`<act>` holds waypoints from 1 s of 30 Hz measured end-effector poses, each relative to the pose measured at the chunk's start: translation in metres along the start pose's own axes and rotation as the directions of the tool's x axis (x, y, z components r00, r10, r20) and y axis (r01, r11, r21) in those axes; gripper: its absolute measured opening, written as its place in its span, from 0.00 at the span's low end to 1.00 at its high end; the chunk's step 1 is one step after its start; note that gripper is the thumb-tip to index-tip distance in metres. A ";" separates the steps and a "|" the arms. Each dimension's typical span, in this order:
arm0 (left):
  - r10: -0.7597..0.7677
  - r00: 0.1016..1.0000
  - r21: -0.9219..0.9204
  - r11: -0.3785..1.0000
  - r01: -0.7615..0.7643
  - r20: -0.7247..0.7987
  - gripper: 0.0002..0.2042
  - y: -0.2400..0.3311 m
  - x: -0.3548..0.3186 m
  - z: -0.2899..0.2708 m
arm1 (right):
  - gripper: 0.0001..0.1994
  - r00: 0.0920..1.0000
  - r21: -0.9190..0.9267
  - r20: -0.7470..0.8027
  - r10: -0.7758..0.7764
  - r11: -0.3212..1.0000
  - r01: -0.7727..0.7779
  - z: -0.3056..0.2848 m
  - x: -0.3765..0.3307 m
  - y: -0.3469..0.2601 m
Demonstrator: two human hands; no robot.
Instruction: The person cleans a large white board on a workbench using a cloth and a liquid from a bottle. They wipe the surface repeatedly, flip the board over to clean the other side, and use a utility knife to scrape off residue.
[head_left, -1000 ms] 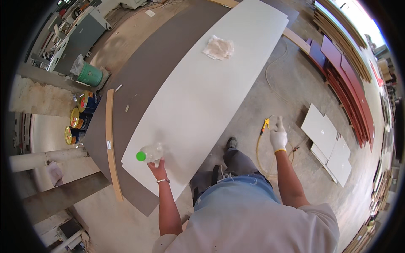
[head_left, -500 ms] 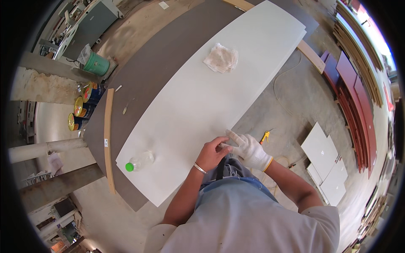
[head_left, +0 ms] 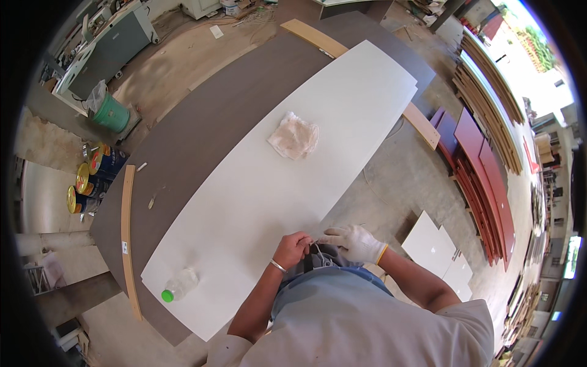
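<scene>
My bare left hand [head_left: 293,249], with a silver bracelet at the wrist, is at my waist by the near edge of a white panel [head_left: 244,211]. Its fingers are pinched together on a thin pale cord [head_left: 317,251] in front of my trousers. My right hand [head_left: 358,244], in a white knit glove, is just right of it, fingers stretched toward the left hand; its thumb is partly hidden. A clear plastic bottle [head_left: 183,282] with a green cap lies on the panel's near left. Farther up the panel rests a crumpled whitish cloth [head_left: 293,136].
Under the panel is a larger grey-brown board [head_left: 183,165], with wooden strips [head_left: 127,241] across its ends. Paint cans [head_left: 92,177] and a green bucket [head_left: 112,114] stand left. Reddish boards [head_left: 483,177] and white panels [head_left: 431,244] lie on the right.
The view has shifted, so the panel and its items sit lower and farther left. My left fingers have closed on the cord, and the gloved hand has moved slightly apart from them.
</scene>
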State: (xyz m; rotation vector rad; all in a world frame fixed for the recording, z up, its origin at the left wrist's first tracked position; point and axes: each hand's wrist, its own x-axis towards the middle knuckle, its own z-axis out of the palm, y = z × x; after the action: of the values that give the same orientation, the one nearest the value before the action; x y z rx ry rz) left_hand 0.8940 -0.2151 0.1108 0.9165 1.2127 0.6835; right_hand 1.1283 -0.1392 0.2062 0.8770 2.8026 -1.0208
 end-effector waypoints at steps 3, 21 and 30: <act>-0.008 0.989 -0.012 1.000 0.006 -0.150 0.08 -0.008 0.004 0.000 | 0.28 0.998 0.052 -0.003 0.066 0.996 -0.066 -0.012 0.005 0.026; -0.340 0.227 -0.092 0.712 0.697 -0.913 0.17 -0.263 -0.106 0.139 | 0.25 0.947 -0.109 0.310 0.081 0.993 -0.049 -0.012 0.025 0.223; -0.757 0.081 -0.643 0.602 0.473 -0.649 0.63 -0.289 -0.103 0.129 | 0.25 0.935 -0.066 0.346 0.082 0.996 -0.063 -0.059 0.031 0.237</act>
State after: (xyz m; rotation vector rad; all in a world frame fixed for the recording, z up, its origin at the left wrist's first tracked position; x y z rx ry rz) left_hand 0.9866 -0.4702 -0.0811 -0.4723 2.2328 0.5615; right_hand 1.2342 0.0597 0.1073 0.7070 2.4710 -0.9752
